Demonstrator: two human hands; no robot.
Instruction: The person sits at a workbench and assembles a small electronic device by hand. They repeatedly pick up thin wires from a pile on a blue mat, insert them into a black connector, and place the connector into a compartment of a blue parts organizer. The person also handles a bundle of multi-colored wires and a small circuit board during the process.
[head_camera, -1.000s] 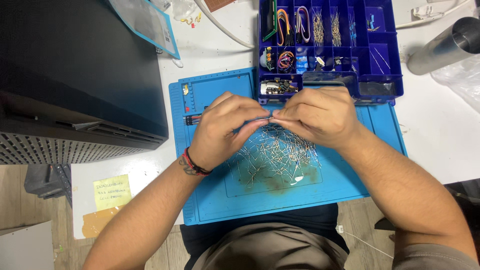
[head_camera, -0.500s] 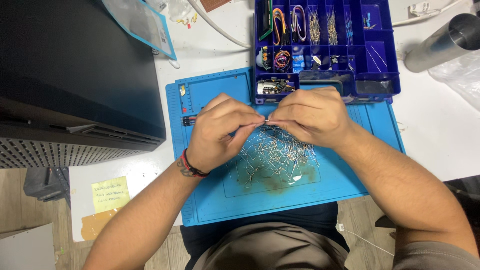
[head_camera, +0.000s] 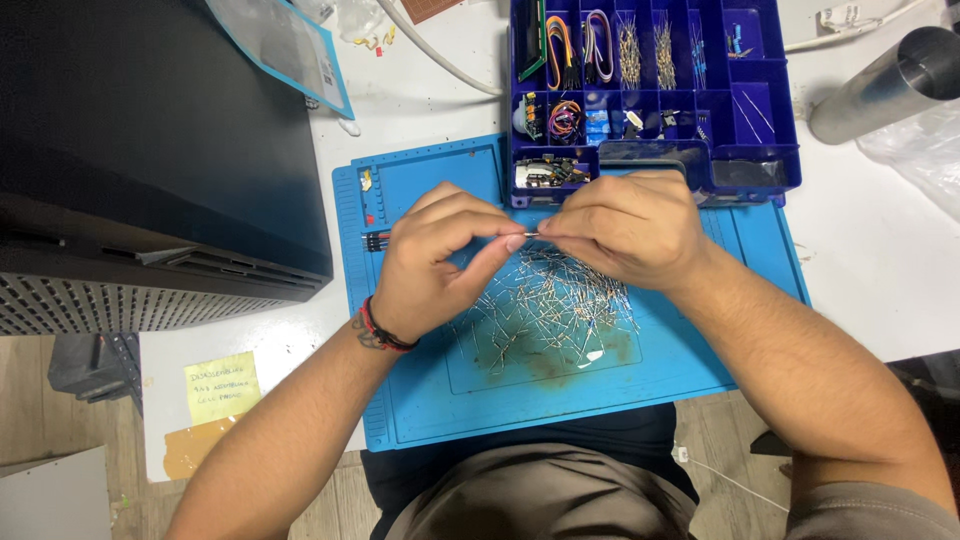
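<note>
My left hand (head_camera: 440, 255) and my right hand (head_camera: 630, 225) meet fingertip to fingertip above a blue work mat (head_camera: 420, 400). Between them they pinch one thin wire-legged component (head_camera: 530, 236), held level. Under the hands lies a heap of several similar small components with metal legs (head_camera: 550, 305), spread over the mat's middle. A red and black band is on my left wrist. Part of the heap is hidden by my fingers.
A dark blue compartment box (head_camera: 650, 90) with wires and small parts stands at the mat's far edge. A large black case (head_camera: 150, 150) fills the left. A metal cylinder (head_camera: 885, 85) lies at the far right. A yellow note (head_camera: 220, 388) is stuck near the table's front left.
Both hands stay together over the heap; the fingers have shifted slightly on the small component. The view has drifted a little, nothing else has moved.
</note>
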